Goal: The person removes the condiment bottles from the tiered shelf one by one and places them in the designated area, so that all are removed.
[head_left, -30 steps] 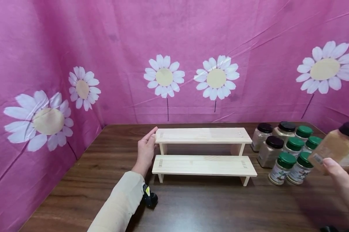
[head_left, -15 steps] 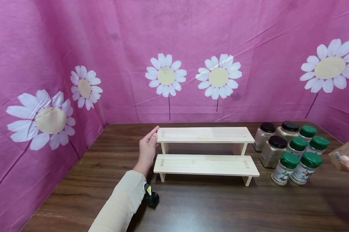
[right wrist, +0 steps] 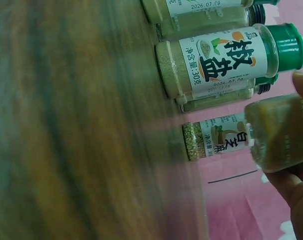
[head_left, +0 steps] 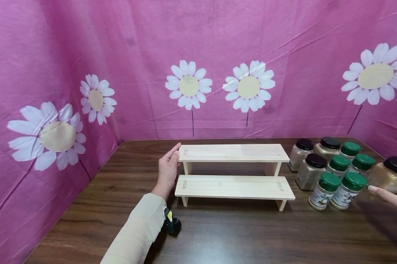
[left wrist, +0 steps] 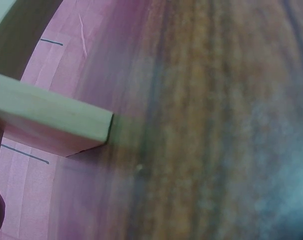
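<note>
A two-tier wooden display rack [head_left: 235, 187] stands on the brown table. My left hand [head_left: 167, 170] holds the left end of its upper board [head_left: 233, 153], thumb toward the front and index finger along the end. In the left wrist view, a leg of the rack [left wrist: 46, 115] shows, with a bit of the hand at the left edge. At the far right, my right hand [head_left: 393, 200] grips a square clear spice jar [head_left: 383, 178] with a black lid and tan contents. Thumb and fingers [right wrist: 291, 187] lie on opposite sides of that jar in the right wrist view, its base clear of the table.
Right of the rack stands a group of spice jars: several round green-capped shakers [head_left: 347, 190] and square black-lidded jars [head_left: 310, 172]. The held jar is close beside this group. A pink cloth [head_left: 145, 73] with white daisies hangs behind the table [head_left: 218, 234].
My right hand and the jar moved right, mostly out of the head view, then came back down beside the green-capped shakers. The view shifted slightly; my left hand stayed on the rack.
</note>
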Demonstrator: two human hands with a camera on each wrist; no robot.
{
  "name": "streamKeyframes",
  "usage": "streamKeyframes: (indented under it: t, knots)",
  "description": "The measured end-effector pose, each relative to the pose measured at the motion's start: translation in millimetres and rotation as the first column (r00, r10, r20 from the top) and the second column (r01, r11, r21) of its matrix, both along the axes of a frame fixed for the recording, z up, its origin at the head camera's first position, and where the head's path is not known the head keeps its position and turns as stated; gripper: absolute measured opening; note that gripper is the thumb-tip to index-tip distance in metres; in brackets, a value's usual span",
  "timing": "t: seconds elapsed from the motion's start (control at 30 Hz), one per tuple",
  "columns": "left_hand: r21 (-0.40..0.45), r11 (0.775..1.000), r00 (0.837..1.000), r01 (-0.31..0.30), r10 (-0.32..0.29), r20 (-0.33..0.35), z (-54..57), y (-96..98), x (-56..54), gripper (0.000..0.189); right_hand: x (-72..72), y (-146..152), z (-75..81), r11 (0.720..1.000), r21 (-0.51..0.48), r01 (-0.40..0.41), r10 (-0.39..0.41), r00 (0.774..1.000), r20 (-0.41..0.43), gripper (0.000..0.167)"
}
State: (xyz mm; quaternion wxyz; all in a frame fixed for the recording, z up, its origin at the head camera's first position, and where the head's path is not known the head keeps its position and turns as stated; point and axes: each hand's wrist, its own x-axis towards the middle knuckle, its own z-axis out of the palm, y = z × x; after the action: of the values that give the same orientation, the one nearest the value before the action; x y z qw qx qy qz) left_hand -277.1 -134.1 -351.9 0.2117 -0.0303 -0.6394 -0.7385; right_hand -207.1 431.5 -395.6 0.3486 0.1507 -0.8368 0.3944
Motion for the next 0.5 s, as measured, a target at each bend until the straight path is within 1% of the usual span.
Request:
streamKeyframes:
  t: [0.03, 0.07, 0.1, 0.17, 0.23, 0.27, 0.3, 0.33, 0.37, 0.4, 0.47, 0.5]
  knots:
    - [0.001, 1.000, 1.000, 0.002, -0.002, -0.001, 0.3, 0.0, 0.1, 0.034, -0.6, 1.5, -3.7, 0.988, -0.153, 0.031, -0.016, 0.995, 0.103, 0.050]
    - [-0.001, 1.000, 1.000, 0.003, -0.003, 0.000, 0.7, 0.0, 0.3, 0.034, -0.6, 1.6, -5.9, 0.958, -0.277, 0.080, -0.035, 0.986, 0.164, 0.053]
    - [-0.003, 1.000, 1.000, 0.004, -0.004, 0.001, 0.8, -0.2, 0.2, 0.035, -0.9, 1.0, -8.6, 0.947, -0.289, 0.140, -0.089, 0.979, 0.184, 0.050]
    - [-0.003, 1.000, 1.000, 0.007, -0.007, 0.000, 0.8, -0.9, 0.2, 0.035, 0.3, -4.8, -9.8, 0.924, -0.337, 0.183, -0.122, 0.973, 0.194, 0.046]
    - [-0.007, 1.000, 1.000, 0.004, -0.004, 0.000, 0.6, -1.8, 0.0, 0.035, 1.4, -11.5, -8.3, 0.901, -0.428, 0.072, -0.016, 0.991, 0.132, 0.049]
    - [-0.008, 1.000, 1.000, 0.000, 0.000, 0.002, 0.4, -2.4, -0.2, 0.034, 1.6, -15.3, -6.7, 0.891, -0.453, 0.017, 0.027, 0.996, 0.091, 0.052]
    - [-0.010, 1.000, 1.000, -0.004, 0.004, 0.004, 0.3, -2.9, -0.5, 0.034, 1.7, -18.9, -4.8, 0.880, -0.474, -0.046, 0.081, 0.995, 0.053, 0.054]
    - [-0.010, 1.000, 1.000, -0.007, 0.007, 0.006, 0.3, -3.4, -0.8, 0.034, 2.0, -21.2, -3.4, 0.874, -0.470, -0.120, 0.151, 0.988, 0.029, 0.060]
    - [-0.011, 1.000, 1.000, -0.011, 0.011, 0.010, 0.3, -3.7, -1.0, 0.034, 2.2, -23.2, -2.0, 0.868, -0.461, -0.183, 0.212, 0.977, 0.010, 0.068]
    - [-0.009, 1.000, 1.000, -0.014, 0.014, 0.014, 0.7, -3.9, -1.0, 0.034, 2.5, -24.8, -0.8, 0.861, -0.453, -0.233, 0.262, 0.965, 0.001, 0.075]
    - [-0.001, 1.000, 1.000, -0.014, 0.014, 0.024, 1.2, -4.2, -1.5, 0.034, 4.0, -28.3, 0.9, 0.896, -0.393, -0.204, 0.231, 0.973, 0.022, 0.075]
    - [0.001, 1.000, 1.000, -0.014, 0.014, 0.027, 1.5, -4.1, -1.6, 0.034, 4.6, -29.1, 1.1, 0.906, -0.378, -0.192, 0.220, 0.975, 0.032, 0.075]
